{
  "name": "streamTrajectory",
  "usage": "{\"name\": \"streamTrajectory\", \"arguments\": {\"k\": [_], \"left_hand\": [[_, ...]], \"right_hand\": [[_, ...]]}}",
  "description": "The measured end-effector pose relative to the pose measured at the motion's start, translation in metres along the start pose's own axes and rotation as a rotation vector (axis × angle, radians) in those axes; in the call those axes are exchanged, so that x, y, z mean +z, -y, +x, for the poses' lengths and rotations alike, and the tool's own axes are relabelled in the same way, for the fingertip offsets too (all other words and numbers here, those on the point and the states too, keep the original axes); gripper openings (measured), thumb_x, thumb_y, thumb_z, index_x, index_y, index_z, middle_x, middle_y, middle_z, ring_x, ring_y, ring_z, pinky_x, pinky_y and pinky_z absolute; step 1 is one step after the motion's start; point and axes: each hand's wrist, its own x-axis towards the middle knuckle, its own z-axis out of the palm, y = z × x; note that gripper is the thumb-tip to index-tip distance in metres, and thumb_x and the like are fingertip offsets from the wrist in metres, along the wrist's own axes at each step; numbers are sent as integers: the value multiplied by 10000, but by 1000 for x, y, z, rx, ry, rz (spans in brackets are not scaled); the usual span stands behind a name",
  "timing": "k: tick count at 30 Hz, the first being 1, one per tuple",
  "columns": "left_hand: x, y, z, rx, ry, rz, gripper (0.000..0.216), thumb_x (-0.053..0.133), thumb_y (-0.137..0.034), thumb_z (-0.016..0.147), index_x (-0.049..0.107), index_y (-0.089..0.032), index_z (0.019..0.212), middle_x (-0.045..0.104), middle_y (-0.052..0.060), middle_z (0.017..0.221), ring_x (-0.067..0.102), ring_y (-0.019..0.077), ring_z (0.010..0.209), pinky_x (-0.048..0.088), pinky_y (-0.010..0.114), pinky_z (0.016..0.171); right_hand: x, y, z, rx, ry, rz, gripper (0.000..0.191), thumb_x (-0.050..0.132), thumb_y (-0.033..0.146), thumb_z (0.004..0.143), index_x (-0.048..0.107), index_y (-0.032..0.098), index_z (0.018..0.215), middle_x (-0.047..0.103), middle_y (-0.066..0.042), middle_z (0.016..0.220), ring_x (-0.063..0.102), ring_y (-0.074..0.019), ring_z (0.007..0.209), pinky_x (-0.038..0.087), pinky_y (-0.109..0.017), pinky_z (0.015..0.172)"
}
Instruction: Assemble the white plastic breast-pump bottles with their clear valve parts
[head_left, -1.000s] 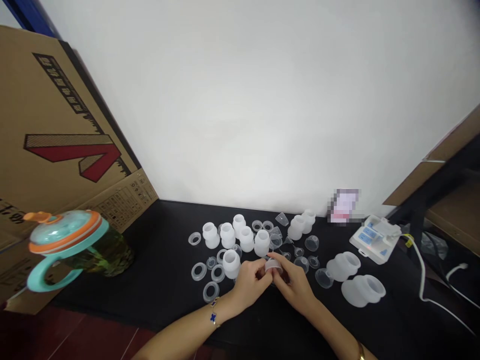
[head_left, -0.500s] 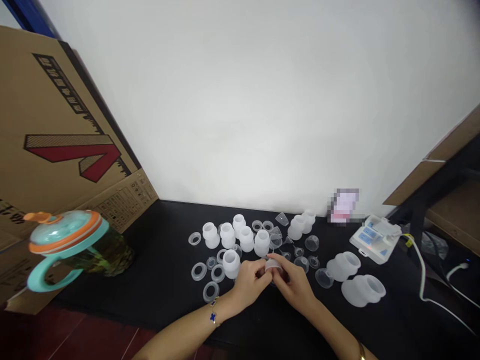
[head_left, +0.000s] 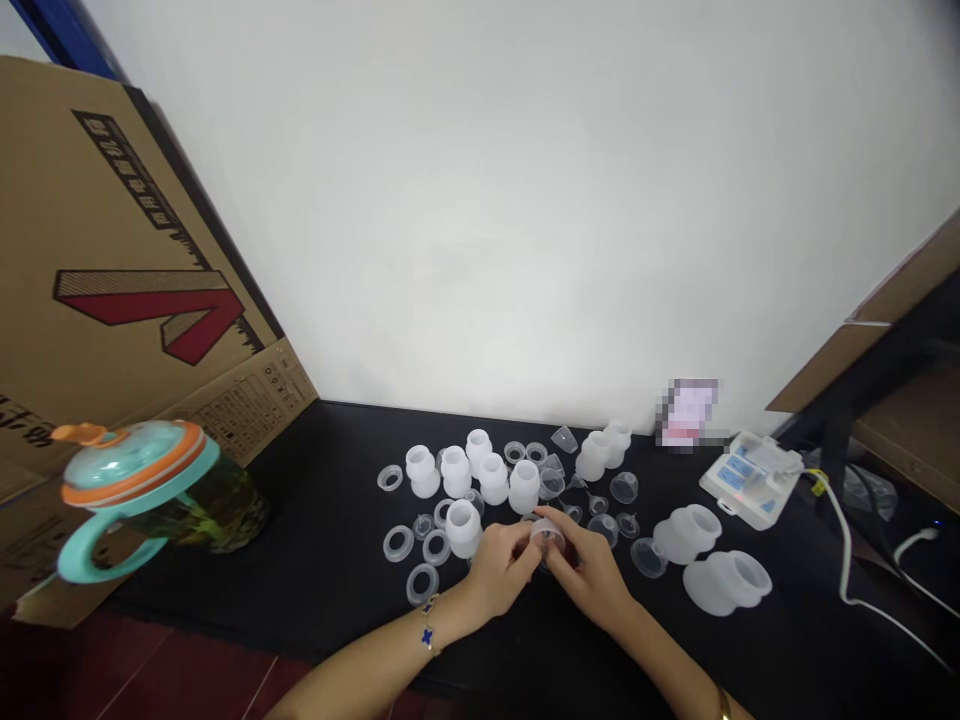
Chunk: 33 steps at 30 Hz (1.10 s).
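Note:
Both hands meet over the black table [head_left: 315, 560], pinching one small translucent plastic cap [head_left: 547, 535] between them. My left hand [head_left: 501, 573] grips its left side with curled fingers; a bracelet with a blue charm is on that wrist. My right hand [head_left: 592, 575] closes on the cap's right side. Just beyond the fingers stand several white plastic bottle-shaped pieces [head_left: 493, 478]. Clear rings [head_left: 421, 583] lie to the left of my left hand, and small clear cups [head_left: 622, 487] lie behind my right hand.
Two larger white pieces [head_left: 726, 580] lie to the right. A white device [head_left: 750, 478] with a white cable [head_left: 847, 560] sits far right. A teal and orange lidded jug [head_left: 142, 495] stands at the left before a leaning cardboard box [head_left: 97, 290]. A white wall is behind.
The cap between my fingers has tilted a little so its open mouth shows; both hands stay in the same spot.

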Motion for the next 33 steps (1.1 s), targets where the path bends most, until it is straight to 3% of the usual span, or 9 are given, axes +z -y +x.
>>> {"name": "streamTrajectory", "arguments": {"k": [8,17,23,29,33], "left_hand": [[1,2,0,-1,-6,31,462,392,-366,1029,615,-162,679,491,-41,503,451,105,459,276,234,492],[2,3,2,-12,-49,77,373,469,-236,920,472,-177,552,392,-57,487,348,97,470,213,258,497],[4,3,1,-17,-98,96,335,495,-211,869,458,-176,539,383,-56,496,331,97,483,202,266,508],[4,2,1,-12,-118,61,349,486,-229,901,456,-176,557,395,-53,512,333,101,505,214,262,517],[3,0,-1,-7,-107,79,391,476,-284,943,477,-176,567,428,-46,520,358,105,501,241,262,526]], "right_hand": [[-1,4,1,-6,23,2,413,477,361,986,630,141,1300,638,18,637,570,-137,505,407,-232,507],[0,1,0,-4,28,-14,422,477,359,983,631,143,1311,642,17,637,571,-139,503,419,-236,512],[0,2,0,-25,-17,-4,395,495,326,968,641,152,1291,709,-16,728,589,-145,535,454,-242,527],[-2,3,0,-42,-51,24,353,521,325,968,654,182,1263,756,-61,888,594,-139,544,477,-244,524],[-4,5,0,-58,-36,28,346,511,322,973,655,186,1257,758,-69,890,609,-150,563,494,-254,535]]}}
